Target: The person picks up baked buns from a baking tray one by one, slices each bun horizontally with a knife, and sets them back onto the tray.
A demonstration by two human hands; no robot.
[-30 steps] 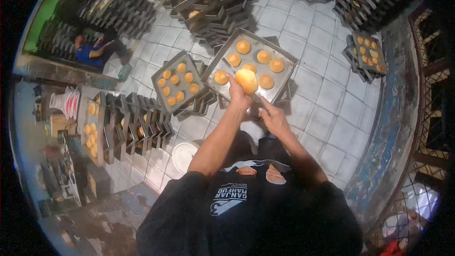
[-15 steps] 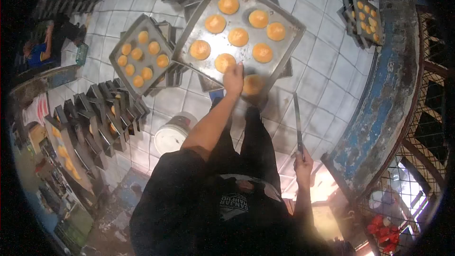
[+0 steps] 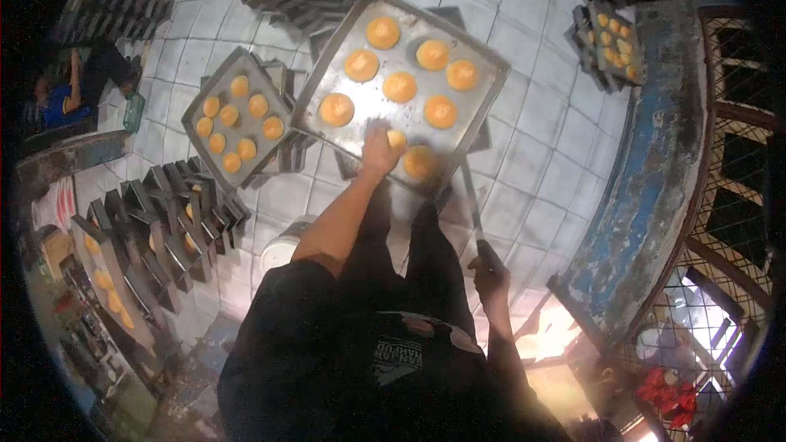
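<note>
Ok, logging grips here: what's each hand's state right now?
Left hand: at a bun on the tray; blurred, grip cannot be told.
Right hand: closed, holding a knife.

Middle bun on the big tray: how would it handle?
Probably light for its size and a little soft: the bun looks puffy and baked golden. Pushed, it would likely slide rather than roll, sitting dome-up on the flat tray. Its round outline might let it roll if tipped on edge.

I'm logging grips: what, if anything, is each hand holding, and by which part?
The right hand holds a long-bladed tool by its handle. The left hand is at a bun; whether it grips it cannot be told.
</note>
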